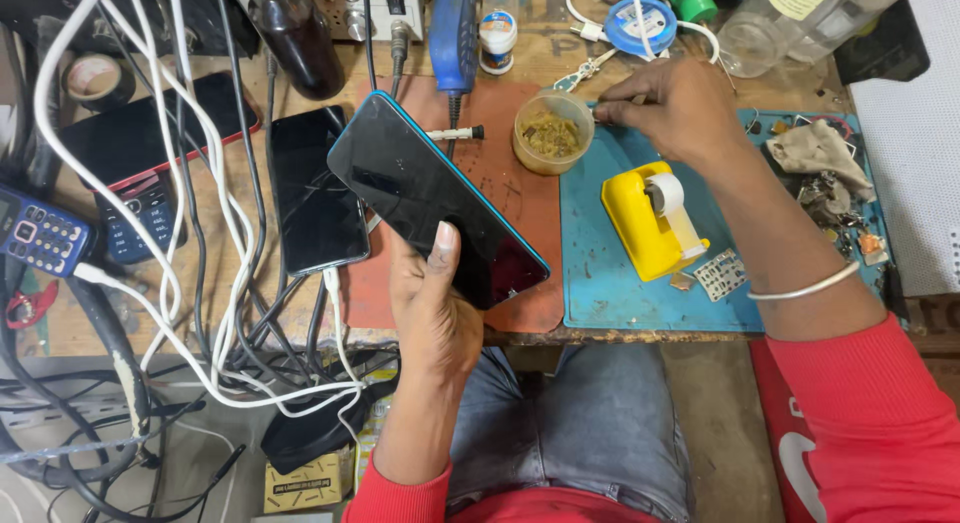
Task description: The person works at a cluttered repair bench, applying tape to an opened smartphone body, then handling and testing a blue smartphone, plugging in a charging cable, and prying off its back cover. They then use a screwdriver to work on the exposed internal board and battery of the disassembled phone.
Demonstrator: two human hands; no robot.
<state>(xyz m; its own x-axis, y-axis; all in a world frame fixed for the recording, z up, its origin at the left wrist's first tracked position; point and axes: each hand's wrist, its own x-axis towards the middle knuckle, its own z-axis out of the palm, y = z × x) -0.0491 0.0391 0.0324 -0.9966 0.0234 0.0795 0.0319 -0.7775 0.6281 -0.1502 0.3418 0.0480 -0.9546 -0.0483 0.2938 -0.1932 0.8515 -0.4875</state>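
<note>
Head view: your left hand grips a dark phone tilted above the brown mat. Your right hand, fingers pinched shut on something too small to tell, sits just beside the cup, near the yellow tape dispenser.

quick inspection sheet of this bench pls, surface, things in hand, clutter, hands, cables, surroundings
surface: wooden bench with a brown mat and a blue mat
job's things: black smartphone with blue edge, tilted above the brown mat
clutter: yellow tape dispenser, round tub, dark bottle, second phone, two keypad phones, crumpled cloth
grippers: left hand holds the smartphone, thumb on its glass; right hand at the tub's rim, what it pinches is unclear
cables: white and black cables tangled on the left
surroundings: jeans, red sleeves
</note>
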